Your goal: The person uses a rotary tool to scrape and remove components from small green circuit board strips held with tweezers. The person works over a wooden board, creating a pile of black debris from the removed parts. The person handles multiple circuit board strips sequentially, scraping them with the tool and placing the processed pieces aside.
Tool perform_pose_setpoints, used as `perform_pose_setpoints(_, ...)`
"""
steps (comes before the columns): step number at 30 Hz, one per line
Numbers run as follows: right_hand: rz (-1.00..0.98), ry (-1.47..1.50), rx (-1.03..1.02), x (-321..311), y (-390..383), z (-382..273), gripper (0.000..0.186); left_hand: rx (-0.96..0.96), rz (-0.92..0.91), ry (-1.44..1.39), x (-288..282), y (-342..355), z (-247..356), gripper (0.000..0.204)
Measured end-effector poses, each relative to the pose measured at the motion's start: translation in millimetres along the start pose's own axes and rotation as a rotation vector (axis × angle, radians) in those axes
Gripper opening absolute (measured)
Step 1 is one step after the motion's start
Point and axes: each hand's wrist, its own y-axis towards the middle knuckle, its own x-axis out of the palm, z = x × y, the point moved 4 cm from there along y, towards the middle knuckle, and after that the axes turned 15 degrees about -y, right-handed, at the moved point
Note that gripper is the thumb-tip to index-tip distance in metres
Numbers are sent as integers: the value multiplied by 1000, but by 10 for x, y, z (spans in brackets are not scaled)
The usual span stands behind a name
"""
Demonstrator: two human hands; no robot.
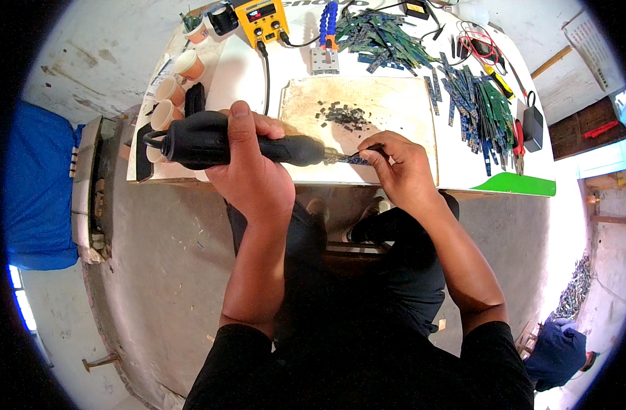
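My left hand (255, 179) is wrapped round a black hot air gun (196, 141), thumb on top, its metal nozzle pointing right. Just past the nozzle, a narrow dark circuit board strip (358, 161) lies near the front edge of a stained tan work board (395, 92). My right hand (407, 172) pinches dark tweezers (374, 147), with their tip by the nozzle and the strip. Fingers partly hide both the tweezers and the strip. Behind the nozzle, small black chips (347, 117) lie in a loose heap on the work board.
A yellow soldering station (261, 20) stands at the back left, its cable running forward. Paper cups (168, 90) line the left edge. Heaps of circuit board strips (384, 42) fill the back and right, beside red-handled pliers (518, 143). Another person (557, 352) is at the lower right.
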Motion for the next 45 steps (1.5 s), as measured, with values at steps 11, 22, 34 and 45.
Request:
perform_pose_setpoints(11, -25, -13, 49, -24, 7, -47, 5, -6, -10, -69, -16, 28, 2, 20)
perform_pose_setpoints(22, -12, 14, 37, -10, 5, -23, 10, 3, -25, -57, 1, 27, 22, 20)
perform_pose_setpoints(34, -1, 37, 48, -13, 0, -16, 9, 11, -87, -8, 11, 7, 19, 20)
perform_pose_setpoints(45, 13, 48, 64, 7, -7, 14, 7, -5, -57, -13, -10, 10, 6, 18)
